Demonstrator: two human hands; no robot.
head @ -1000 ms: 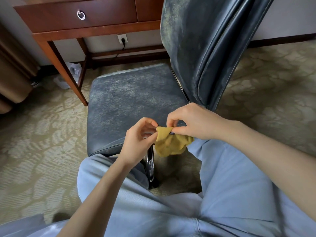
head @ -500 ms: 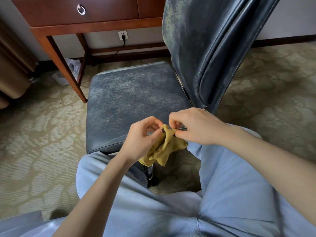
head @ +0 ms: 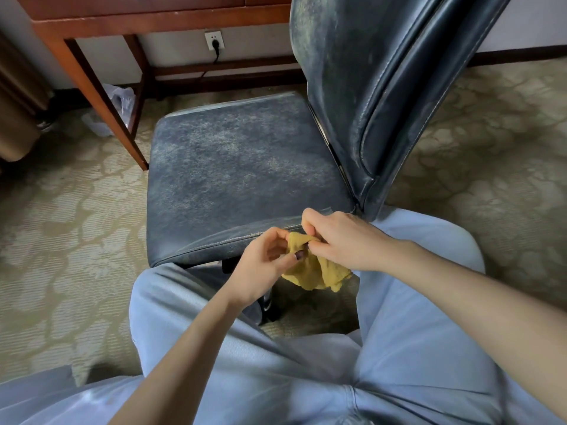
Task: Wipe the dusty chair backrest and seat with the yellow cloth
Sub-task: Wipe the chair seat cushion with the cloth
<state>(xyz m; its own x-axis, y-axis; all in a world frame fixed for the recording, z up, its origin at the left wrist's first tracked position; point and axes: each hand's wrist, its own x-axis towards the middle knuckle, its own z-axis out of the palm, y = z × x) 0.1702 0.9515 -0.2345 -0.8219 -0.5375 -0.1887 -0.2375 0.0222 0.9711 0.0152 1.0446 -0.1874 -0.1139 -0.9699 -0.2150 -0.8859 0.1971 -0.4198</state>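
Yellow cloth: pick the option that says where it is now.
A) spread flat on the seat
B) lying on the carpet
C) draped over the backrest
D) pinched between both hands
D: the left hand and right hand both pinch the bunched yellow cloth at its top, and it hangs below them in front of the dusty seat.

We can reach the seat [head: 239,167] from its near edge and from the left, over carpet [head: 61,240]. The backrest [head: 352,87] rises along its right side and walls that way. A desk leg [head: 104,108] stands near the far left corner. Our legs [head: 171,302] flank the near edge, where our left hand [head: 260,265] and right hand [head: 346,240] pinch the cloth [head: 316,271].
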